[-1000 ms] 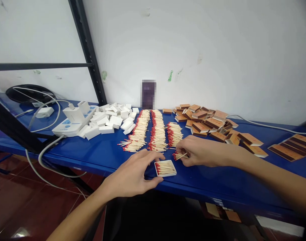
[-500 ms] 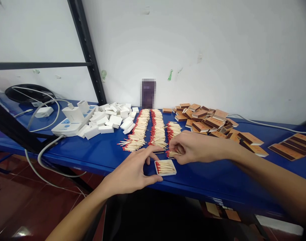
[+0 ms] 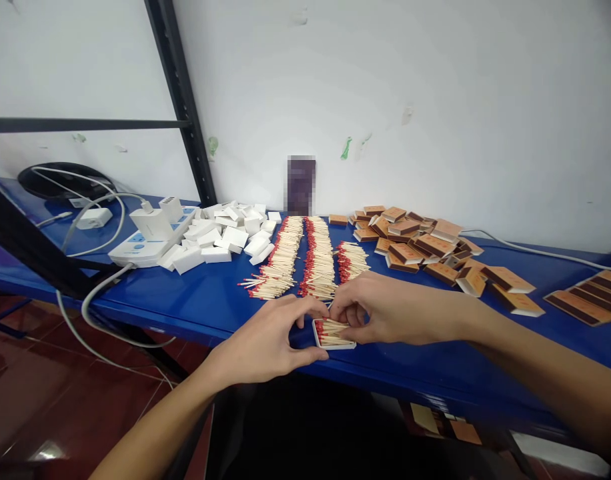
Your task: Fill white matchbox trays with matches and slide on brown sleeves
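A small white matchbox tray (image 3: pixel 336 347) lies near the front edge of the blue shelf, holding red-tipped matches. My left hand (image 3: pixel 270 340) curves round its left end, thumb at the near side and fingers at the far side. Over the tray's right part, my right hand (image 3: pixel 368 310) pinches a small bunch of matches (image 3: pixel 333 327), their red heads pointing left. The fingers partly hide the bunch and the tray's far rim. Just behind the hands lie two long rows of matches (image 3: pixel 280 260) and a shorter match pile (image 3: pixel 351 259).
White empty trays (image 3: pixel 230 237) are heaped at the left, beside a power strip (image 3: pixel 145 248) with chargers and cables. Brown matchbox sleeves (image 3: pixel 410 240) are piled at the right, with more sleeves (image 3: pixel 590 297) lined up further right. A black shelf post (image 3: pixel 185 113) rises at the left.
My right hand has moved left and down with the bunch of matches, from beside the tray to over it. My left fingers have come closer to the tray's far side.
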Available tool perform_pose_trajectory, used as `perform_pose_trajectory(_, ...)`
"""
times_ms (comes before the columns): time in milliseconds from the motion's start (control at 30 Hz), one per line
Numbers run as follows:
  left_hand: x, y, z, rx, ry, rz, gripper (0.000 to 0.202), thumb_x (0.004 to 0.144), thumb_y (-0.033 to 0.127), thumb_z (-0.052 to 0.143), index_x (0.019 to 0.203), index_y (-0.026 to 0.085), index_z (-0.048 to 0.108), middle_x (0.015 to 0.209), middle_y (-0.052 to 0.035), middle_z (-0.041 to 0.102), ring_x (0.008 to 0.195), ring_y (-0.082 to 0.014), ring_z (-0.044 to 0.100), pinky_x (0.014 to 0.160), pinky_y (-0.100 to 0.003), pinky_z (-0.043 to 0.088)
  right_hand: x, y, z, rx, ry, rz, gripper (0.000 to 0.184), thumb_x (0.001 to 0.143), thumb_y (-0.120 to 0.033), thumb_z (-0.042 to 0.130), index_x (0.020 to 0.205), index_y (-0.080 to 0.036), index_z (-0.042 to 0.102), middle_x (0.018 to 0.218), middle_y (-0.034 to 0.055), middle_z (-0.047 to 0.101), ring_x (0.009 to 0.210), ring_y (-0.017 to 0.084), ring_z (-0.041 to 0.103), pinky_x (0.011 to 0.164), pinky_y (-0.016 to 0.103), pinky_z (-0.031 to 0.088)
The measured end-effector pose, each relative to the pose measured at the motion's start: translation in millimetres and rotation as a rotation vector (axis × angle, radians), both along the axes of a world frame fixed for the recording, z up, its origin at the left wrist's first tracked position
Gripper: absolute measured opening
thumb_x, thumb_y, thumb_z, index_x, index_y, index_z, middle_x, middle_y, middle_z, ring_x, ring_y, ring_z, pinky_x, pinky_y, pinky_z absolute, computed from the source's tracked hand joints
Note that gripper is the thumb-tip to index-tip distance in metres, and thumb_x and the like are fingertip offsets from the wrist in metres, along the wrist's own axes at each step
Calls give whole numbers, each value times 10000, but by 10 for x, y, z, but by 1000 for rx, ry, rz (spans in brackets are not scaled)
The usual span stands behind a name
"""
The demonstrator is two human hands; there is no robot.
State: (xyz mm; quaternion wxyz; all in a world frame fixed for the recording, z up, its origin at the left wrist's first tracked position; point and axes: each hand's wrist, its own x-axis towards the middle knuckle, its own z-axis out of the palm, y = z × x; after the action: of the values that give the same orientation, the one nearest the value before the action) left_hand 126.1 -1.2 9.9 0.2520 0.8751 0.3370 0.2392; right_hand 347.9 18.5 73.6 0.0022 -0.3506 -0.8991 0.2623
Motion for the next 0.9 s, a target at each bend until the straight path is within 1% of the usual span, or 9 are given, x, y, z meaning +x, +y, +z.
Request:
perform_pose_trajectory(167,-11,-5,4,16,15,-4,354,819,334,757,1131,262,605,988,8,641,915,-185,586,812,-282,433,38,-47,34,-49,52,-44,131,836,-243,646,911,-183,735,796,26,735,667,152,648,589,242,465)
perform_pose_trajectory(300,-10,4,-5,14,6,-13,310,824,341,753,1089,243,625,1033,3,658,944,-182,590,845,-282,437,76,-75,7,-48,93,-53,157,867,-268,628,926,-178,742,841,34,753,718,151,679,646,240,512)
perform_pose_trajectory(467,-9,12,-10,25,15,-13,323,825,347,748,1104,242,626,1023,1,660,944,-182,598,851,-286,444,100,-78,-83,2,130,-44,157,892,-282,623,908,-188,747,826,23,751,718,145,677,642,237,504)
perform_pose_trajectory(667,-11,-4,-9,42,31,-1,327,830,341,736,1121,249,617,971,1,649,920,-189,606,860,-301,451,124,-71,-185,141,181,-34,123,892,-240,631,889,-193,745,826,21,737,726,147,657,660,255,482)
perform_pose_trajectory(800,-6,-5,-17,36,28,-3,378,832,333,735,1177,257,601,977,-1,651,917,-191,609,870,-313,454,144,-94,-222,152,218,-56,121,897,-263,630,890,-194,728,809,15,718,702,137,642,631,243,471)
perform_pose_trajectory(900,-4,-2,-19,39,25,2,384,831,333,739,1183,237,618,1002,-15,673,947,-202,617,880,-322,460,149,-113,-237,159,236,-75,126,898,-272,629,890,-189,723,810,19,707,706,137,633,638,243,473)
